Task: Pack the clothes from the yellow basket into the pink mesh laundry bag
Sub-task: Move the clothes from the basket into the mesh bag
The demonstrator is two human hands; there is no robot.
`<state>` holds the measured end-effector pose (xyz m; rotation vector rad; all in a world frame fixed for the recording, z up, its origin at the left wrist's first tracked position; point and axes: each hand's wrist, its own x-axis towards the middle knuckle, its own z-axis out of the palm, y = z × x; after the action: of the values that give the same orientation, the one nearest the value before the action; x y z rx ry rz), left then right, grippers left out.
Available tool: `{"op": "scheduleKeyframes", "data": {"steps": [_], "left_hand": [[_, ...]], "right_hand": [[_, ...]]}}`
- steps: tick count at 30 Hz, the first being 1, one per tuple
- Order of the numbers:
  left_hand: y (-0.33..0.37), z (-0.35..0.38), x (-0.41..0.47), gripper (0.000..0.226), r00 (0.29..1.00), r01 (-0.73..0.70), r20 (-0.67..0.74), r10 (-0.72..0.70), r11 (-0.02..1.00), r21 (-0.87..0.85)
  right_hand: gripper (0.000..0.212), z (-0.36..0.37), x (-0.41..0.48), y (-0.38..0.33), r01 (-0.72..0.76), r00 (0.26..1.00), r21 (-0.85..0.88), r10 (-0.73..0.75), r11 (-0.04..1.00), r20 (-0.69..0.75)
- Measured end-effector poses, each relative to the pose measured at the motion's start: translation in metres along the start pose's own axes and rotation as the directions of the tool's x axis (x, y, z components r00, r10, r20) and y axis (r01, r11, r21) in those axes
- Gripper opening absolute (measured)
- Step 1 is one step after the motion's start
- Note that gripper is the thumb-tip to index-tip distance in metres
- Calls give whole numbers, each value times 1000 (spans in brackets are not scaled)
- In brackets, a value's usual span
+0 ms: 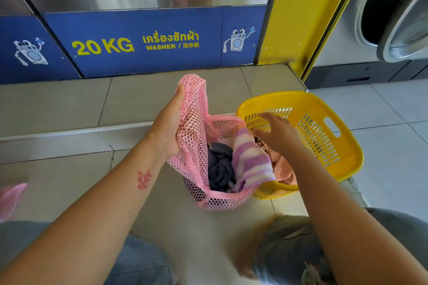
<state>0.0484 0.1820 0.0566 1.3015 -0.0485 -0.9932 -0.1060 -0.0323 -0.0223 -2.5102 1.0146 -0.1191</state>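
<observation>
Yellow basket (324, 122) on the floor, under and beyond my right hand (275, 134). Pink mesh laundry bag (196, 136) between my hands, its rim clenched in my left hand (169, 127). Right hand spread, gripping nothing, above peach clothes (282, 169). Striped purple cloth (250, 164) drapes over the bag's edge; dark garment (220, 169) inside.

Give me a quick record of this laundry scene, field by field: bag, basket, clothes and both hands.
bag: pink mesh laundry bag on the floor, mouth open
in bag: dark garment
across bag and basket rims: purple striped cloth
basket: yellow basket touching the bag, peach clothes left inside
left hand: gripping the bag's rim, lifted
right hand: open, over the basket
</observation>
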Motion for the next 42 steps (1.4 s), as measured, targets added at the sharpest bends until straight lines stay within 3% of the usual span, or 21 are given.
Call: {"op": "scheduleKeyframes", "data": {"steps": [5, 10, 13, 18, 21, 24, 26, 28, 30, 32, 34, 37, 42], "left_hand": [[-9, 19, 15, 64, 999, 24, 27, -24, 1000, -13], [-18, 30, 42, 70, 998, 62, 34, -62, 998, -7], [-23, 35, 56, 69, 995, 78, 68, -77, 997, -17], [-35, 41, 78, 71, 988, 124, 93, -121, 992, -33], [-36, 45, 81, 69, 988, 124, 103, -118, 991, -49], [-33, 43, 80, 69, 990, 114, 85, -110, 993, -41], [-31, 40, 76, 70, 992, 108, 76, -105, 993, -38], [-29, 36, 70, 73, 992, 110, 67, -107, 993, -37], [-27, 33, 62, 73, 992, 110, 59, -107, 993, -43], [-23, 29, 50, 73, 994, 100, 42, -98, 994, -49], [-18, 25, 37, 72, 997, 75, 19, -74, 996, -49], [-9, 21, 16, 67, 999, 35, -8, -35, 997, -63], [2, 13, -11, 63, 1000, 4, -18, -5, 997, -79]], "right_hand": [[62, 19, 14, 51, -246, 958, -110, 259, 963, 126], [80, 47, 28, 77, -344, 887, -182, 383, 921, 258], [80, 58, 44, 78, -266, 908, -214, 319, 940, 272], [53, 79, 69, 69, 59, 945, -219, 16, 974, 325], [36, 96, 73, 62, 64, 934, -260, 34, 963, 356], [32, 94, 76, 65, -51, 941, -272, 137, 961, 308], [30, 84, 77, 70, -152, 951, -136, 182, 979, 248], [19, 70, 75, 70, -253, 960, 161, 227, 954, 166], [9, 49, 69, 60, -348, 934, 543, 333, 764, 129], [13, 22, 59, 45, -396, 887, 802, 412, 447, 208], [11, -3, 46, 32, -338, 894, 885, 402, 319, 197], [8, -42, 28, 13, -147, 917, 971, 395, 191, 61], [6, -108, -4, -41, 157, 923, 966, 317, 205, -217]]}}
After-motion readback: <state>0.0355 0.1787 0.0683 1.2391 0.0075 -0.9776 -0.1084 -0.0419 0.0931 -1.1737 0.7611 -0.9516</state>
